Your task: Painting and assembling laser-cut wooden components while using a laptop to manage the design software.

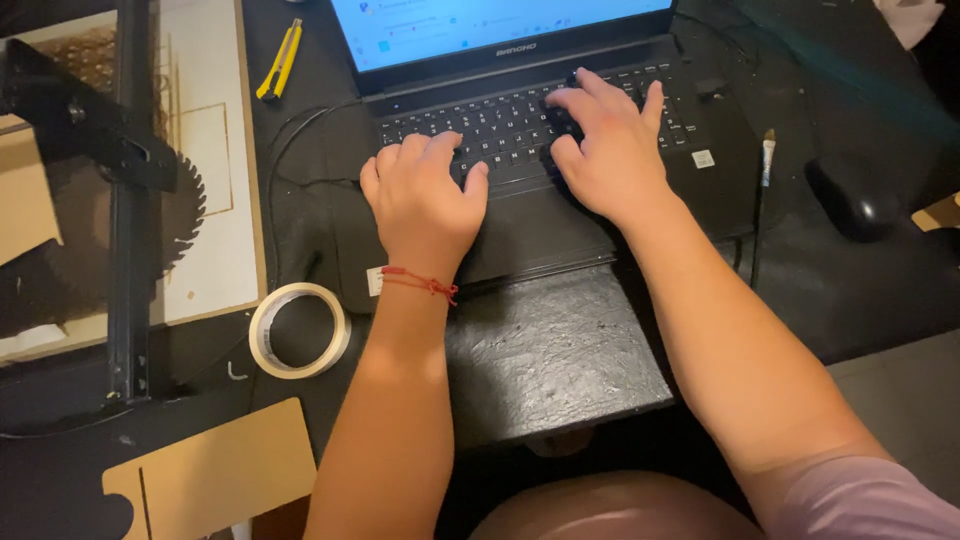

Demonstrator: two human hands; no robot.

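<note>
Overhead, both hands, left point(425, 195) and right point(605, 140), rest empty, fingers spread, on a laptop point(520, 110) atop the black desk point(550, 350).

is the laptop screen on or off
On. The laptop is open and its screen glows bright, while both hands rest on the keyboard.

We see tape roll point(299, 330) on dark surface point(560, 350), yellow utility knife point(279, 60) upper left, black mouse point(848, 196) right, paintbrush point(766, 160) beside it, cardboard piece point(215, 470) near bottom left.
</note>
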